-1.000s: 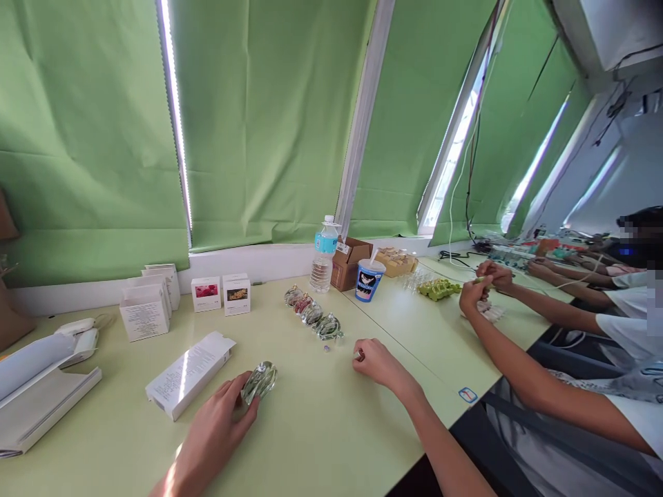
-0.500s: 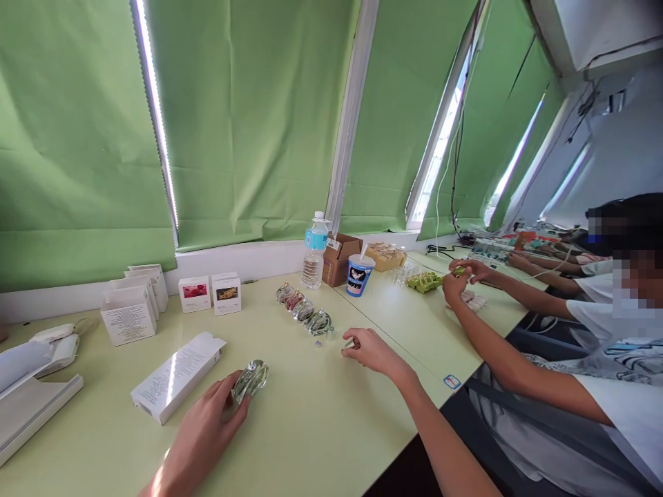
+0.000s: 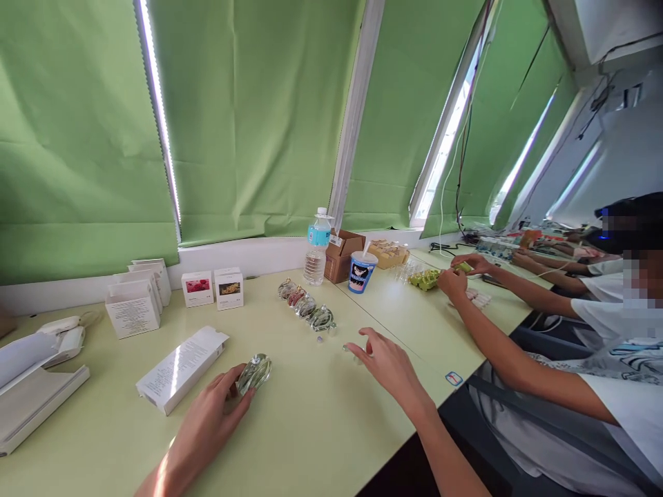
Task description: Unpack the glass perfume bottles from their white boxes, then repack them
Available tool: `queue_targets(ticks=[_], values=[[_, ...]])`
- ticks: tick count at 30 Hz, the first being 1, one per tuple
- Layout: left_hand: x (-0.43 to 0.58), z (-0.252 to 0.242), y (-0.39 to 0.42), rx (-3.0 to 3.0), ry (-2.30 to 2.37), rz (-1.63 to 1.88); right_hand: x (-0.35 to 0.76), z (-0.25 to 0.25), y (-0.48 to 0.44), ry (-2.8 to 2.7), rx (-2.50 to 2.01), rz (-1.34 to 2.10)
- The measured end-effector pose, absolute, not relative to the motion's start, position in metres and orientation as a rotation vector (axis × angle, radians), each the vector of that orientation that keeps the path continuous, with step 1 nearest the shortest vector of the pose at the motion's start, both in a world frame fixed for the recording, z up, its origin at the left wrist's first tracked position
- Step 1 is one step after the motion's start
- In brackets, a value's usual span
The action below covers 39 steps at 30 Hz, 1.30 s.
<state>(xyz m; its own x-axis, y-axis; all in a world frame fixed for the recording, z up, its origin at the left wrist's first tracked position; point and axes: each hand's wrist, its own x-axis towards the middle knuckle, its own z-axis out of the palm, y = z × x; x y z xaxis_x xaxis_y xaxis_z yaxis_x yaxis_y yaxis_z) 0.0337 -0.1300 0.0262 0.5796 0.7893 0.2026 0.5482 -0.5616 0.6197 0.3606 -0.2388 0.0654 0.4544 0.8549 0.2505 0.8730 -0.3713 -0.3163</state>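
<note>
Nothing here can be read. The long white box (image 3: 181, 369) lying on the counter (image 3: 321, 428) and the standing white boxes (image 3: 133, 314) carry blocks of fine print, too small to make out. The water bottle's blue label (image 3: 318, 236), the dark printed figure on the paper cup (image 3: 359, 272) and the small sticker (image 3: 454, 378) at the counter's edge are equally illegible.

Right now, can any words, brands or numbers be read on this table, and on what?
Nothing is legible.
Long white box: printed lines, too small.
Upright white boxes: print blurred.
Water bottle, blue label: blurred.
Blue cup: dark picture, lettering unreadable.
Blue-edged sticker: too small.
Glass bottle in the left hand: no text visible.
</note>
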Motion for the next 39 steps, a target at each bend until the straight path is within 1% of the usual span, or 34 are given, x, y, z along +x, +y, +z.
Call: queue_targets(ticks=[2, 4, 5, 9, 13, 17, 22, 27, 39], values=[[0.035, 0.026, -0.13, 2.293, 1.039, 0.651, 0.335, 0.076, -0.237, -1.504, -2.137, -0.039], [0.036, 0.025, -0.131, 2.283, 1.005, 0.663, 0.303, 0.084, -0.232, -1.66, -1.91, 0.189], [0.037, 0.025, -0.132, 2.285, 0.986, 0.665, 0.286, 0.086, -0.228, -1.705, -1.838, 0.24], [0.037, 0.025, -0.138, 2.323, 0.926, 0.629, 0.234, 0.08, -0.207, -1.765, -1.728, 0.265], [0.035, 0.027, -0.14, 2.329, 0.883, 0.582, 0.222, 0.068, -0.195, -1.731, -1.71, 0.231], [0.035, 0.026, -0.138, 2.301, 0.912, 0.588, 0.238, 0.069, -0.195, -1.696, -1.749, 0.204], [0.032, 0.023, -0.134, 2.275, 1.02, 0.617, 0.281, 0.083, -0.194, -1.656, -1.978, 0.143], [0.029, 0.018, -0.132, 2.328, 0.989, 0.644, 0.325, 0.09, -0.192, -1.593, -2.152, 0.044], [0.029, 0.016, -0.13, 2.475, 0.978, 0.628, 0.363, 0.086, -0.193, -1.438, -2.249, -0.02]])
